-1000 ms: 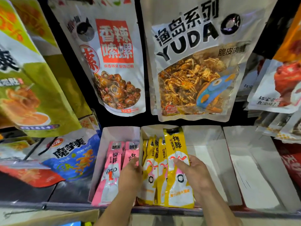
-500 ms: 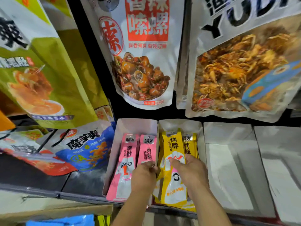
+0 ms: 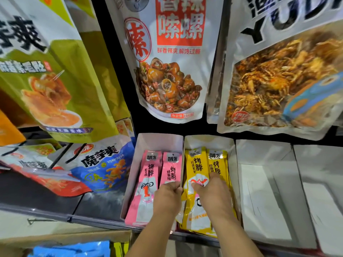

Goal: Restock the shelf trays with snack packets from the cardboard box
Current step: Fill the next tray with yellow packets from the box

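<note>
The yellow packets have sunk flat into their tray, long axis pointing away from us. Our right hand, the nearer, lies upon them, grip unclear. Our left hand clasps the tray wall.

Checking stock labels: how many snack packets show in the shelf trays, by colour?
Pink packets: 2
Yellow packets: 2
Total: 4 showing; any stacked beneath are hidden.
</note>
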